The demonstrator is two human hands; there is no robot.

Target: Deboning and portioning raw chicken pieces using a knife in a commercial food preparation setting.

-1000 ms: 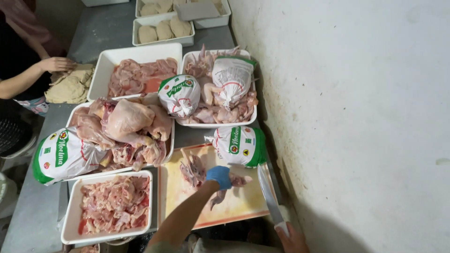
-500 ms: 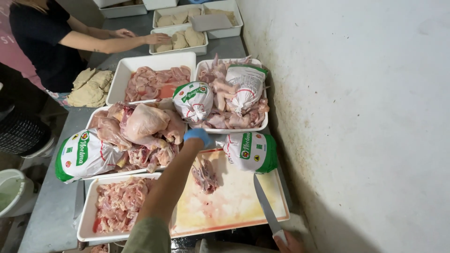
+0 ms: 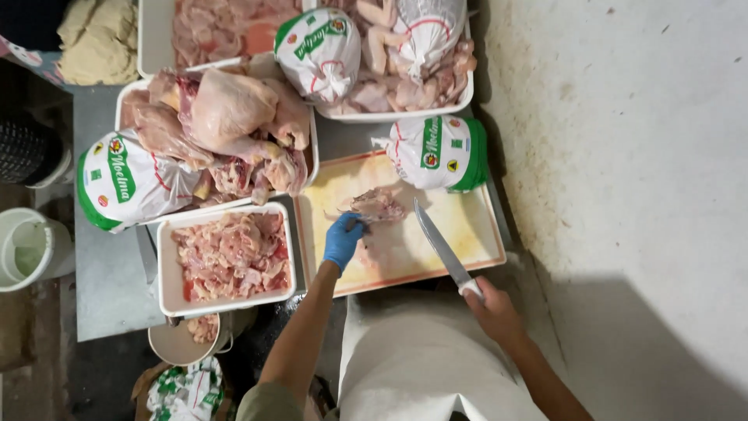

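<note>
Left hand [image 3: 343,240], blue-gloved, back from the whole-bird tray; grip now pinching a chicken piece [image 3: 375,206] on the cutting board [image 3: 467,234]. Right hand [image 3: 492,310] grips the knife [image 3: 438,243], blade beside the piece; cutting looks imminent.

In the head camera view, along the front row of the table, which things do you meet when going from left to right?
White bucket → white tray of cut chicken pieces → left hand in a blue glove → chicken piece on the cutting board → knife → right hand.
</note>
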